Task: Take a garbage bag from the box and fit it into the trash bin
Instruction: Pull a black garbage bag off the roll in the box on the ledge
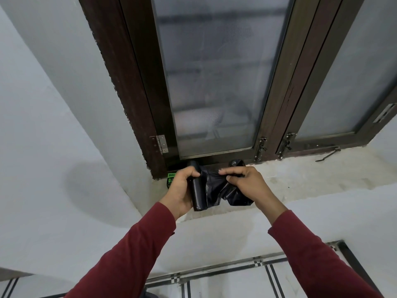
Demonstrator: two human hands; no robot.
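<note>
A black roll of garbage bags (197, 193) stands upright in my left hand (181, 189), which grips it around the middle. From the roll a crumpled black garbage bag (217, 188) stretches to the right into my right hand (247, 183), whose fingers pinch the loose plastic. A second black roll (236, 163) lies on the windowsill behind my right hand. The green and black box (171, 178) peeks out on the sill behind my left hand, mostly hidden. No trash bin is in view.
The pale concrete windowsill (311, 177) runs to the right under a dark wooden window frame (139, 93) with frosted panes. A metal window stay (327, 154) lies on the sill at right. White walls surround; tiled floor (225, 282) shows below.
</note>
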